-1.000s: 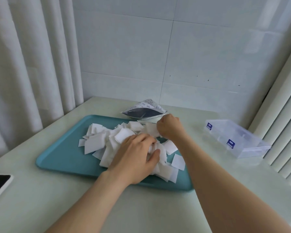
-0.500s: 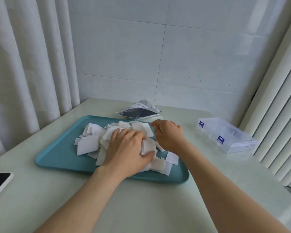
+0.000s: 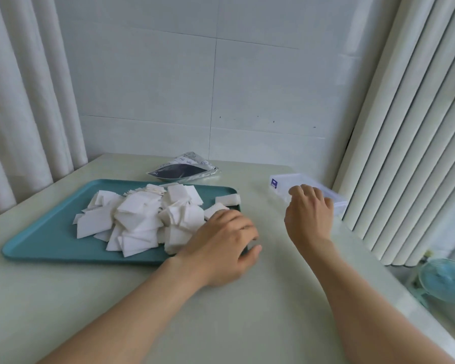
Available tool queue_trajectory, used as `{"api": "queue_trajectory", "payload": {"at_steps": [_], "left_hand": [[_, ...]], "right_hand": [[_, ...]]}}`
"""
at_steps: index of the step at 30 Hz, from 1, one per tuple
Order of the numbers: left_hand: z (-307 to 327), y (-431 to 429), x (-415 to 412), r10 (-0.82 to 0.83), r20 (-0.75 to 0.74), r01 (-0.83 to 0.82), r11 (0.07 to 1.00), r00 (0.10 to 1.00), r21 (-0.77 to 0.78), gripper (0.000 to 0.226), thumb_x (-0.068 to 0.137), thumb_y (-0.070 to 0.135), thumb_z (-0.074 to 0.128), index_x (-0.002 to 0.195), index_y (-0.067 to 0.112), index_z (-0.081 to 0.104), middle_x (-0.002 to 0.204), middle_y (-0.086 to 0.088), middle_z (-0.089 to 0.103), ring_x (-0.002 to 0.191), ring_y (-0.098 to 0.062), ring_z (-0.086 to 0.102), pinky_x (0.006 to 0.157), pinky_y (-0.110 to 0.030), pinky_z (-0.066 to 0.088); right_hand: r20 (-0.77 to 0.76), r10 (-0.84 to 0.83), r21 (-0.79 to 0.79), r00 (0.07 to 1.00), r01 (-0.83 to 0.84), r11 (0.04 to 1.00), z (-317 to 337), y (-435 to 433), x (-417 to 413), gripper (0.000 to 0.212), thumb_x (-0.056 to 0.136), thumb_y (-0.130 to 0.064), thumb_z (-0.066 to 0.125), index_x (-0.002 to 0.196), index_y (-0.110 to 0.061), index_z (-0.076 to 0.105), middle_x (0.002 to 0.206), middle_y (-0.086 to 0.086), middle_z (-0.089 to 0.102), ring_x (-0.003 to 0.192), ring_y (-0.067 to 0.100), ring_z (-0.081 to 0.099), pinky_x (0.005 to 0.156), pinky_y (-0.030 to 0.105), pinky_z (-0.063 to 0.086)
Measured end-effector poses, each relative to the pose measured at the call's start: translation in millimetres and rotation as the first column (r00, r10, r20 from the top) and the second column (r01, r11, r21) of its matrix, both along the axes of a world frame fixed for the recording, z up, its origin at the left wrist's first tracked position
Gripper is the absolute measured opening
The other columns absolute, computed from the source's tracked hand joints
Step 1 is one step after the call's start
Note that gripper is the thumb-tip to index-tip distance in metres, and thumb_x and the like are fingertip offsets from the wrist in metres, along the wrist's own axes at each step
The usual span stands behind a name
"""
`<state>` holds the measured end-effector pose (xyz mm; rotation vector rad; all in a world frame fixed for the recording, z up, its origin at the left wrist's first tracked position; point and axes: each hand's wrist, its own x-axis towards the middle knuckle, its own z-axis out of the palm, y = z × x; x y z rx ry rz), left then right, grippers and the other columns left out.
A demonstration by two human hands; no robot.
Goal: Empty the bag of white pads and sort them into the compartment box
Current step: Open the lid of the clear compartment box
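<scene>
Dozens of square white pads (image 3: 139, 219) lay heaped on a teal tray (image 3: 40, 243), most of them piled toward its middle and right, with one pad (image 3: 227, 199) lying apart near the tray's far right corner. Behind the tray, on the pale tabletop (image 3: 247, 324), the foil bag (image 3: 183, 169) lay on its side, its dark mouth gaping toward the tray. None of the pads could be seen in the clear plastic compartment box (image 3: 281, 181), which stood well to the right of the tray near the ribbed white blinds (image 3: 410, 127), a small blue label on its near end.

The person's left hand (image 3: 221, 248) was down at the tray's near right corner, just beside the edge of the heap, back upward, fingers curled and thumb reaching out over the table. Blur hid what lay beneath the palm, so I could not tell whether it gripped any pads. The right hand (image 3: 309, 214) hung at the near side of the box, covering part of it, fingers loosely bent with nothing visible in them; whether the fingertips touched the box I could not make out.

A white curtain (image 3: 24, 101) hung at the left, a tiled wall (image 3: 195, 88) rose behind, and a small pale blue fan (image 3: 444, 282) sat low at the right, beyond the table's edge.
</scene>
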<state>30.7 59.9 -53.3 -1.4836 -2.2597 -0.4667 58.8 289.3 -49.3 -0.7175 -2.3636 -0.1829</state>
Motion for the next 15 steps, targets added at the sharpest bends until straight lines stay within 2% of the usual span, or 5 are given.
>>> {"api": "queue_trajectory", "payload": {"at_steps": [3,6,9,12,15], "left_hand": [[4.1,18.2,0.4,0.051,0.084,-0.041,0.993,0.995,-0.110,0.042,0.099,0.055,0.040,0.091,0.026,0.069,0.089,0.010,0.065,0.096,-0.016,0.055,0.095,-0.033,0.041],[4.5,30.4,-0.7,0.093,0.132,-0.083,0.993,0.987,-0.081,0.034,0.098,0.049,0.048,0.087,0.024,0.069,0.083,0.007,0.065,0.094,-0.018,0.053,0.080,-0.031,0.042],[1.5,32.4,0.1,0.120,0.136,-0.116,0.993,0.983,-0.034,0.031,0.095,0.048,0.051,0.085,0.024,0.068,0.084,0.009,0.066,0.096,-0.015,0.053,0.075,-0.029,0.041],[-0.8,26.4,0.7,0.115,0.117,-0.114,0.993,0.987,-0.011,0.031,0.090,0.055,0.052,0.089,0.027,0.067,0.087,0.012,0.065,0.097,-0.011,0.053,0.076,-0.028,0.039],[-2.5,18.2,1.4,0.087,0.066,-0.086,0.996,0.994,-0.022,0.035,0.086,0.059,0.052,0.092,0.027,0.064,0.087,0.011,0.063,0.094,-0.010,0.054,0.080,-0.027,0.041]], "right_hand": [[0.041,-0.026,-0.103,0.999,0.030,0.994,-8.0,15.3,-1.7,0.027,0.091,-0.013,0.059,0.118,-0.015,0.060,0.110,0.004,0.059,0.113,0.029,0.052,0.084,0.040,0.037],[0.118,-0.004,-0.122,0.993,0.019,0.992,-12.1,21.2,-5.7,0.025,0.095,-0.021,0.062,0.120,-0.018,0.060,0.108,0.001,0.063,0.113,0.028,0.053,0.085,0.040,0.039],[0.139,-0.018,-0.052,0.990,0.025,0.998,-11.8,25.9,-7.2,0.020,0.088,-0.008,0.068,0.106,-0.017,0.066,0.099,0.003,0.068,0.095,0.030,0.059,0.084,0.036,0.033],[0.063,0.025,-0.055,0.998,-0.021,0.998,-5.6,23.0,-3.8,0.031,0.077,0.013,0.061,0.097,-0.010,0.058,0.081,0.009,0.064,0.071,0.034,0.045,0.072,0.036,0.026],[0.083,0.075,-0.064,0.994,-0.070,0.995,-1.7,15.5,0.1,0.032,0.073,0.017,0.054,0.095,-0.007,0.057,0.077,0.013,0.061,0.065,0.034,0.040,0.060,0.035,0.024]]}}
